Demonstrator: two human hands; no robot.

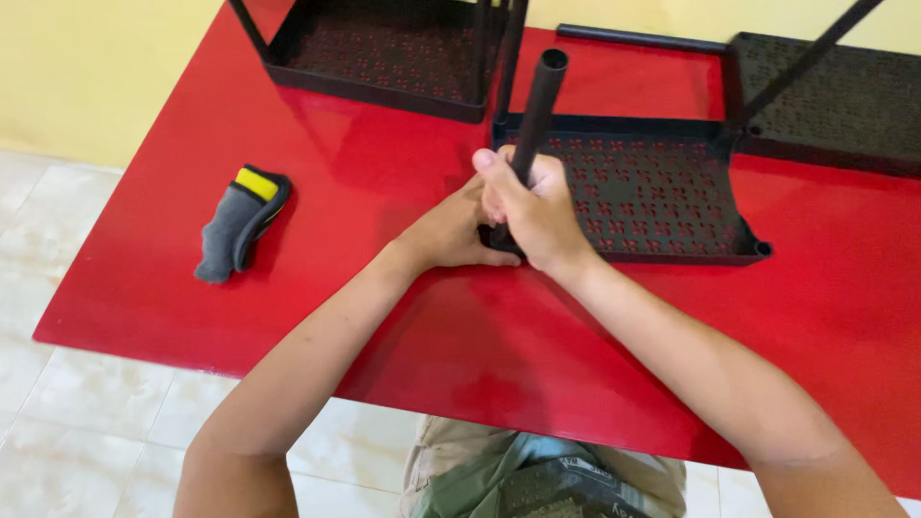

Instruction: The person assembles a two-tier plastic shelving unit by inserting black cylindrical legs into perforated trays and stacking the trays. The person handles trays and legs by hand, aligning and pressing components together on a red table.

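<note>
Here a matte black tube (539, 105) stands nearly upright, right hand (537, 211) wrapped tight, left hand (451, 235) seemingly steadying its base.

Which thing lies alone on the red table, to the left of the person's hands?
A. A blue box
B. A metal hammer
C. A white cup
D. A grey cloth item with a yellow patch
D: a grey cloth item with a yellow patch lies on the red table, apart from the left hand and right hand, which hold the black tube.

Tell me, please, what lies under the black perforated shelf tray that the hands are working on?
The red table lies under the tray. The hands cover its near left corner and the tube's foot.
</note>
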